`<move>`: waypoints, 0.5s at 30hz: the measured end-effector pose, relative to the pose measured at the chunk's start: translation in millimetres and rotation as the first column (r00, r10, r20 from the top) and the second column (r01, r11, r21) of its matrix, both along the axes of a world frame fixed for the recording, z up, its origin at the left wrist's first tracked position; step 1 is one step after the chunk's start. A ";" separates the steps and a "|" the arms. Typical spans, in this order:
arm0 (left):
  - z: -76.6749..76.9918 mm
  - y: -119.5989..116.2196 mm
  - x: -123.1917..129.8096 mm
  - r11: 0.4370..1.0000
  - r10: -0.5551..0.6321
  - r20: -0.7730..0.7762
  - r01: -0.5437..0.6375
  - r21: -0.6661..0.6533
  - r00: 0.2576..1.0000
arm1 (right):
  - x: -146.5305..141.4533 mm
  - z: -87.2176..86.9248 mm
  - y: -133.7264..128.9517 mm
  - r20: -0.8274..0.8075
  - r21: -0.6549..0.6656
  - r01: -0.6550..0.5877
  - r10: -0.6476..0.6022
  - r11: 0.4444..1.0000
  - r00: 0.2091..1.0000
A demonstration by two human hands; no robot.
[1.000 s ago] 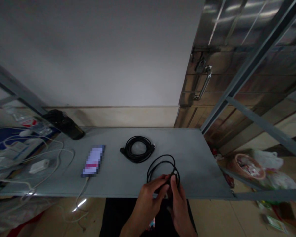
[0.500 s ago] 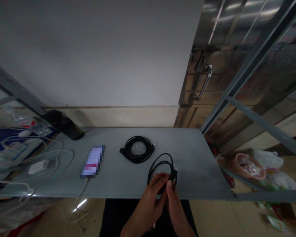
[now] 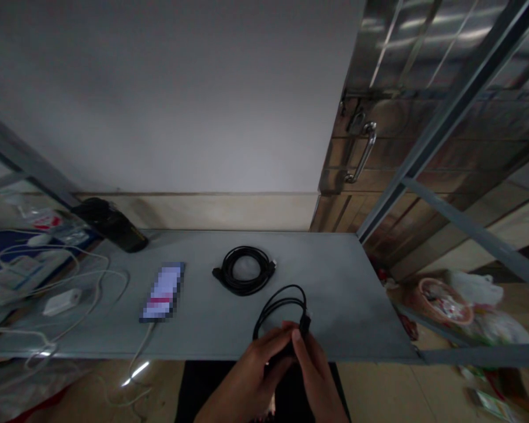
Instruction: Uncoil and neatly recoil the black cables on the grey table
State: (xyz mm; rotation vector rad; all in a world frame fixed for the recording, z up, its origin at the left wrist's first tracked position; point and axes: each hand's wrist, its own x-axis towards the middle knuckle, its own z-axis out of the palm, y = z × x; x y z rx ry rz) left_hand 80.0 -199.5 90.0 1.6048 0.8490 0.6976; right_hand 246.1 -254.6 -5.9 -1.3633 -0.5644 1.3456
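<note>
Left hand (image 3: pixel 256 359) is closed, fingers curled and thumb drawn in, gripping the held cable (image 3: pixel 293 286) at the near edge of the grey tabletop (image 3: pixel 344 294). Right hand (image 3: pixel 314 365) is closed on the same cable, thumb extended and fingertips meeting the left hand's; the exact grip between them is hidden. The cable's loops arch forward from both hands, leaning slightly right at the top. Its black plug (image 3: pixel 305 323) stands just beyond the right fingertips, long axis running away from the person, tip pointing forward.

Beyond the left hand, apart from it, lies the coiled cable (image 3: pixel 235 286), one end pointing left, the other forward and right. Well left of the left hand lies the phone (image 3: pixel 163 292), far end tilted right, white cord (image 3: pixel 141 343) at its near end.
</note>
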 end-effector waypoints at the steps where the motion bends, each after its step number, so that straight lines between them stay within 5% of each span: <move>1: 1.7 1.9 -1.6 1.000 0.010 -0.004 -0.010 0.005 1.000 | 1.5 4.9 2.7 0.013 0.013 0.064 -0.064 0.998 0.998; 5: 5.7 8.0 -12.2 0.999 0.002 -0.064 0.001 0.047 0.998 | 13.4 20.7 13.5 0.011 0.113 0.124 -0.126 0.986 0.992; 10: 9.7 10.7 -14.4 0.995 -0.084 -0.114 0.089 0.035 0.990 | 32.5 22.6 20.8 0.140 0.176 -0.023 -0.002 0.984 0.990; 15: 8.6 9.1 -12.7 0.998 -0.057 -0.066 0.056 -0.019 0.996 | 42.6 18.8 19.3 0.212 0.179 -0.144 0.105 0.973 0.972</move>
